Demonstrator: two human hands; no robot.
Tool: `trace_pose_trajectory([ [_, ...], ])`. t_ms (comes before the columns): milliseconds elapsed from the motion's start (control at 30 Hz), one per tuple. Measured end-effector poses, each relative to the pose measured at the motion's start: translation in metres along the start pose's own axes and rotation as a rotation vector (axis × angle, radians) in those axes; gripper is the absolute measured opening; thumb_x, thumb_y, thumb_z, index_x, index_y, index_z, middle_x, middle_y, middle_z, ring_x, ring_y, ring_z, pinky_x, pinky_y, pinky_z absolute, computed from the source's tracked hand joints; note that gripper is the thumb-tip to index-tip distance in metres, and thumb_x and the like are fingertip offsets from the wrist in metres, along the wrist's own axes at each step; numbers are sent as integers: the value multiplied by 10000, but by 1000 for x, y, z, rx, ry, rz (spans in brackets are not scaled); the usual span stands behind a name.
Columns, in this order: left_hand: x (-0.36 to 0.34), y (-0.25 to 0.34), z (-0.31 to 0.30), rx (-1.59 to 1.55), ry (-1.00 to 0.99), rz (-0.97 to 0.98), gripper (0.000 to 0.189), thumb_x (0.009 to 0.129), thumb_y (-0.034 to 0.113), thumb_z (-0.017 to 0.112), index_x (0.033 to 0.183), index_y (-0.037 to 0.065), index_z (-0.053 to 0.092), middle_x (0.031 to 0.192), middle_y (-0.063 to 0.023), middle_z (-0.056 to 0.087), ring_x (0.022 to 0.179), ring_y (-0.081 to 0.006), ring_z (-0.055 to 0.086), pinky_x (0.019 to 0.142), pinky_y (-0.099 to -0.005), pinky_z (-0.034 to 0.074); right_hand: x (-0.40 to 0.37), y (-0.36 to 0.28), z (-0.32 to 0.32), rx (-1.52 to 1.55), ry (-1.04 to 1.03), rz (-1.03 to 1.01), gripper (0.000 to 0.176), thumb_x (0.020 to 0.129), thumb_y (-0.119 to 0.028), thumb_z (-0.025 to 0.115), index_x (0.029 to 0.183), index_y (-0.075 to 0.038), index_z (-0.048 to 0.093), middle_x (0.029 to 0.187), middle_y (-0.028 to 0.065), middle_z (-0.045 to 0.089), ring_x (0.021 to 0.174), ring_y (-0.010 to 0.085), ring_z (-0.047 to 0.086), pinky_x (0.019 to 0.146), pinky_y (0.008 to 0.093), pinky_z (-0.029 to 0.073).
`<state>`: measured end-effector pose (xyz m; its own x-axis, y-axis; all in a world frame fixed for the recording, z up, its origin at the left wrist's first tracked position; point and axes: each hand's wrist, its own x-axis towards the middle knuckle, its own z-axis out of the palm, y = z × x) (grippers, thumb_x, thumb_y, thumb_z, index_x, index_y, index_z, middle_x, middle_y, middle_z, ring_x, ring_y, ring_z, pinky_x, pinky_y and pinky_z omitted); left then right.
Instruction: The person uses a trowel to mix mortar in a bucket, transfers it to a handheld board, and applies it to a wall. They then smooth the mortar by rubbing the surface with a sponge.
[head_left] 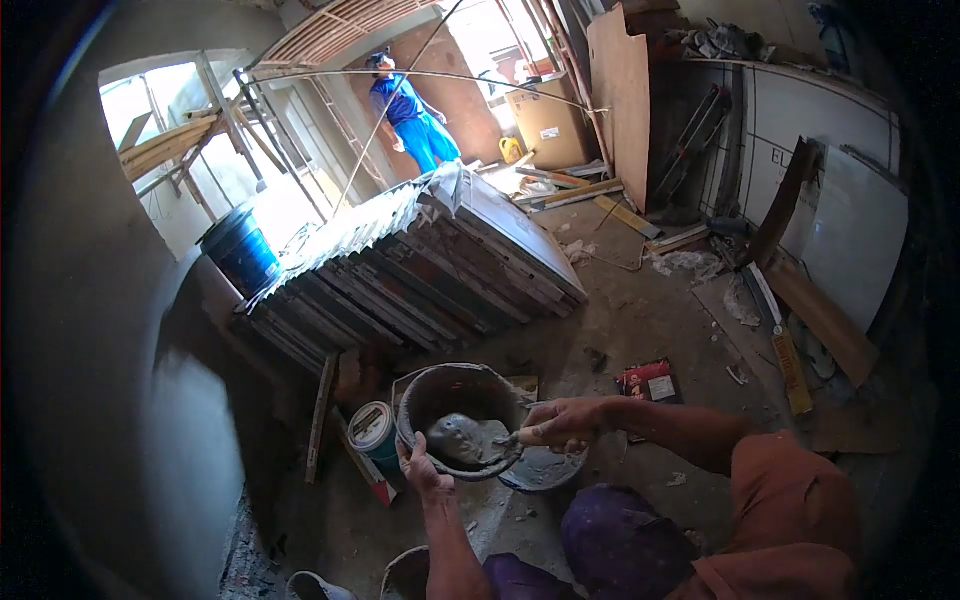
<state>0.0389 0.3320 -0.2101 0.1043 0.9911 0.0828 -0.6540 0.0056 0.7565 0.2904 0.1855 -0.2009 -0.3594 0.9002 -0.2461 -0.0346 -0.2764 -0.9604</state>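
Note:
My left hand grips the near left rim of a dark bucket, which is tilted toward me. Grey wet mortar lies inside it. My right hand is closed round the wooden handle of a trowel. The trowel's blade reaches into the bucket at the mortar, and mortar covers most of it. Partly hidden under the bucket's right side, a second round container also holds grey mortar.
A lidded tub stands left of the bucket. Ahead is a long stack of panels with a blue drum at its left end. Beyond it stands a person in blue. Boards and debris lie at right.

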Motion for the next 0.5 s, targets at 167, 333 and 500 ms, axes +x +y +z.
trace_pose_trajectory([
  [167,9,-5,-9,116,-36,91,357,897,7,575,1251,51,566,1212,-70,611,1103,-213,573,959,-357,457,-1,13,-7,-16,52,62,653,884,-534,617,1300,-58,455,887,46,530,701,111,513,539,272,444],
  [333,1,6,10,92,-30,38,373,932,61,543,1303,43,511,1250,-96,576,1107,-235,562,964,-371,455,-8,23,-23,-57,222,18,458,887,-329,628,1269,-94,540,1026,45,616,769,125,594,635,306,525],
  [500,3,1,-6,124,69,40,339,918,40,555,1256,27,541,1205,-66,590,1085,-199,552,958,-340,427,-44,-19,-5,43,249,19,438,929,-364,596,1277,-118,498,926,26,577,722,97,588,514,226,488],
])
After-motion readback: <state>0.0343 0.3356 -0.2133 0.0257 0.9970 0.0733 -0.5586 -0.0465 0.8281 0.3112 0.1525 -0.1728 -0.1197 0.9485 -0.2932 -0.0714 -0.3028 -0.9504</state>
